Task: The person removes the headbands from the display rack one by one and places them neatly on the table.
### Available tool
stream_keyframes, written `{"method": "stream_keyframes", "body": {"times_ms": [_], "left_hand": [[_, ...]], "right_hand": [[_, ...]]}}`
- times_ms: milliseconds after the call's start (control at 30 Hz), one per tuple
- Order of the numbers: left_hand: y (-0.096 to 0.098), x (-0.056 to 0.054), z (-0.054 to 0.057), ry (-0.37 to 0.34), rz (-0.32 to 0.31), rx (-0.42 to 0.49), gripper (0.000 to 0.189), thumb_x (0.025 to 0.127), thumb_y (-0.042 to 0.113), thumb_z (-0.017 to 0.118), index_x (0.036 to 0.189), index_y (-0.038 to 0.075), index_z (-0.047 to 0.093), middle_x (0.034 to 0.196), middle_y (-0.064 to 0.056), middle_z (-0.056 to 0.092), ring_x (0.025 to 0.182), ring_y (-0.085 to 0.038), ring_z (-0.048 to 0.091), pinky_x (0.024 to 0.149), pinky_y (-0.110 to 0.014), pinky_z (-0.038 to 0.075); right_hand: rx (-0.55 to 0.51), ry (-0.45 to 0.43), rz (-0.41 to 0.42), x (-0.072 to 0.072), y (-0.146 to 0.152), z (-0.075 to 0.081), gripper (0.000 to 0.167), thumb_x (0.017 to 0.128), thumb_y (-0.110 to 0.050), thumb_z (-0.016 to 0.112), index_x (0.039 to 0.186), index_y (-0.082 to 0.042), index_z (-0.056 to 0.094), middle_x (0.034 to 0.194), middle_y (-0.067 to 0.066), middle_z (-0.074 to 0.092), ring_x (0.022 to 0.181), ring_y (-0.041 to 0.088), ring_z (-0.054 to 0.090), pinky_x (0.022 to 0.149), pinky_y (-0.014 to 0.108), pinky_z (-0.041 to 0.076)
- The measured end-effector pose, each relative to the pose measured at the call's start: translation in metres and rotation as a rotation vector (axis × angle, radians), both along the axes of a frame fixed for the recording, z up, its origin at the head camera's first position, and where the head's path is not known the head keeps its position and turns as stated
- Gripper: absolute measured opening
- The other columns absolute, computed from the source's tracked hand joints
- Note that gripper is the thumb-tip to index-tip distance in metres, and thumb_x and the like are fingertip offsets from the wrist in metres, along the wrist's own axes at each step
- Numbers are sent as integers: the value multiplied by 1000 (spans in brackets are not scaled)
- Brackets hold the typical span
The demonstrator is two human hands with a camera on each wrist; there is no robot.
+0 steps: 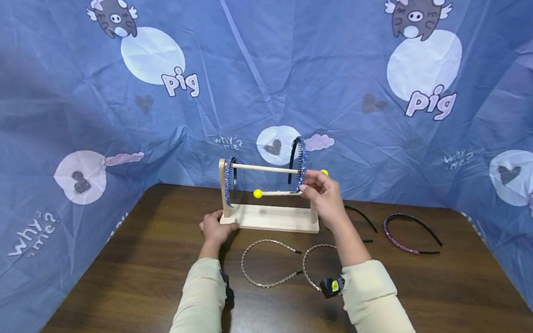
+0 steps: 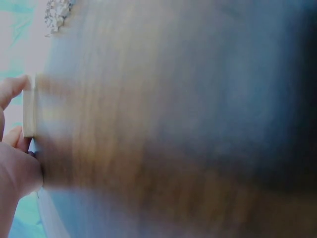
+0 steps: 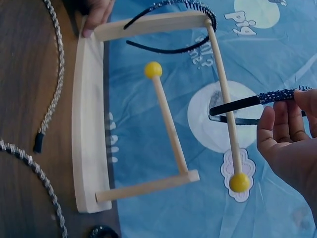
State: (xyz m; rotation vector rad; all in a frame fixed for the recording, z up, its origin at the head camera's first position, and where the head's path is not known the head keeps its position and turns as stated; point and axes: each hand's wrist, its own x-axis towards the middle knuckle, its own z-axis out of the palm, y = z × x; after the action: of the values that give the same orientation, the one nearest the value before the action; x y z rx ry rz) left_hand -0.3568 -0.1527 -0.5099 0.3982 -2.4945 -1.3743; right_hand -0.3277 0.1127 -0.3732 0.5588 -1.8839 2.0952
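Note:
In the head view a light wooden rack stands on the table, with two rods tipped by yellow balls. My left hand holds the left end of its base between thumb and fingers. My right hand pinches a blue glittery headband by its decorated band, beside the upper rod. The right wrist view shows this headband's black ends at that rod, short of its yellow ball. Another blue glittery headband hangs at the rod's left end, against the left post.
Two braided silvery headbands lie in front of the rack, one partly behind the right forearm. Right of the rack lie a purple glittery headband and a dark headband. A blue printed cloth hangs behind the brown table.

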Motion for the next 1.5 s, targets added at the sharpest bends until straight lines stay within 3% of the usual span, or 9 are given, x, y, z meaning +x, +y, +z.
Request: {"method": "stream_keyframes", "body": {"times_ms": [433, 633, 900, 1067, 1267, 1500], "left_hand": [[-1, 0, -2, 2, -1, 7, 64, 62, 11, 80, 120, -7, 57, 117, -27, 47, 111, -42, 32, 94, -45, 28], [-1, -1, -2, 0, -4, -7, 65, 62, 12, 80, 120, -7, 57, 116, -26, 48, 110, -43, 33, 94, -45, 28], [-1, -1, -3, -4, 1, 4, 64, 63, 11, 81, 120, -7, 58, 116, -26, 48, 111, -42, 32, 95, -45, 28], [-2, -2, -5, -9, -2, -1, 64, 63, 12, 80, 120, -7, 57, 116, -26, 47, 111, -42, 32, 95, -45, 28], [-2, 0, -5, 29, -13, -36, 62, 61, 11, 80, 116, -8, 59, 111, -27, 50, 107, -45, 35, 92, -46, 28], [-1, 0, -3, 25, -12, -27, 62, 61, 10, 79, 117, -7, 59, 114, -27, 50, 108, -44, 34, 93, -46, 27]], "right_hand": [[-63, -10, -64, 0, 24, 5, 31, 79, 18, 53, 110, 20, 49, 80, 4, 58, 70, 7, 55, 67, 21, 49], [-98, -11, -85, -3, 36, 6, 28, 79, 20, 52, 107, 15, 52, 80, 1, 58, 69, 9, 56, 66, 22, 50], [-98, 3, -106, -4, 49, 6, 30, 79, 20, 52, 109, 19, 49, 80, 2, 57, 69, 8, 55, 66, 20, 49], [-134, 9, -106, -3, 54, 3, 27, 79, 22, 52, 102, 10, 56, 80, 2, 57, 70, 9, 57, 66, 21, 50], [-218, 35, -96, 1, 58, 4, 39, 79, 22, 51, 94, -12, 63, 79, 1, 57, 71, 9, 57, 64, 22, 50], [-290, 81, -74, 5, 64, 12, 40, 79, 23, 51, 94, -11, 65, 80, 2, 59, 72, 9, 57, 65, 23, 51]]}}
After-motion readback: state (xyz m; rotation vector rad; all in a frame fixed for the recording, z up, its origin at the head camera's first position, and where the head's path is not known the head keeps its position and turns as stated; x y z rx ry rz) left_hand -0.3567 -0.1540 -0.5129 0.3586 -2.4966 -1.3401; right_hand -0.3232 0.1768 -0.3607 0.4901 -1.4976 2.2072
